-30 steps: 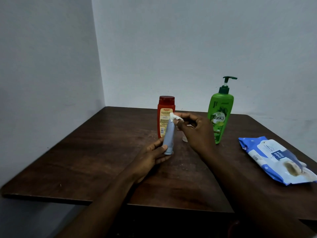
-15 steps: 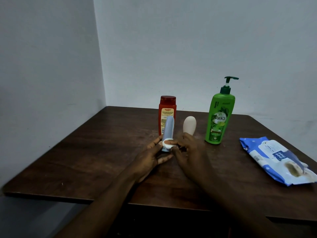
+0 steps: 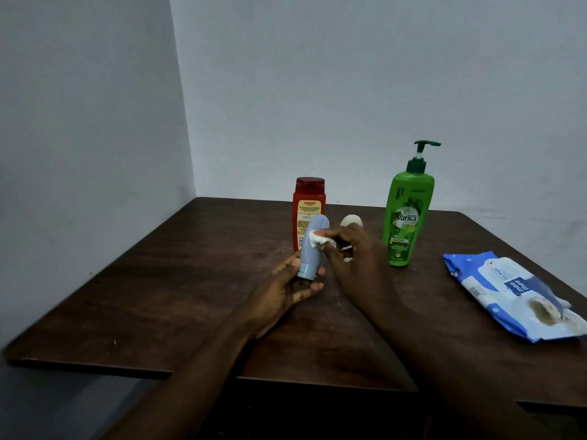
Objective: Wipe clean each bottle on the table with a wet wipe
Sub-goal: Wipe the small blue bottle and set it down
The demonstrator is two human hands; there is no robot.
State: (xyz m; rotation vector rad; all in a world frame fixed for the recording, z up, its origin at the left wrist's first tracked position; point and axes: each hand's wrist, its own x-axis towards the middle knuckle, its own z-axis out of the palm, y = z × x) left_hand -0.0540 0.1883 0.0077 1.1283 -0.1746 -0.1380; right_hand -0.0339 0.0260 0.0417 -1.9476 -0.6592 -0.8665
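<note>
We see the left hand [image 3: 287, 289] gripping the blue tube [image 3: 313, 246] by its cap end, cap down, above the table [image 3: 158, 281]. The right hand [image 3: 352, 252] pinches a white wipe [image 3: 319, 238] against the tube's upper side. At 12 o'clock from the tube stands a red bottle [image 3: 308, 201]; at 2 o'clock a green pump bottle [image 3: 408, 211]; at 3 o'clock, well apart, the wipe pack [image 3: 508, 293]. A pale bottle [image 3: 351, 221] peeks from behind the right hand.
</note>
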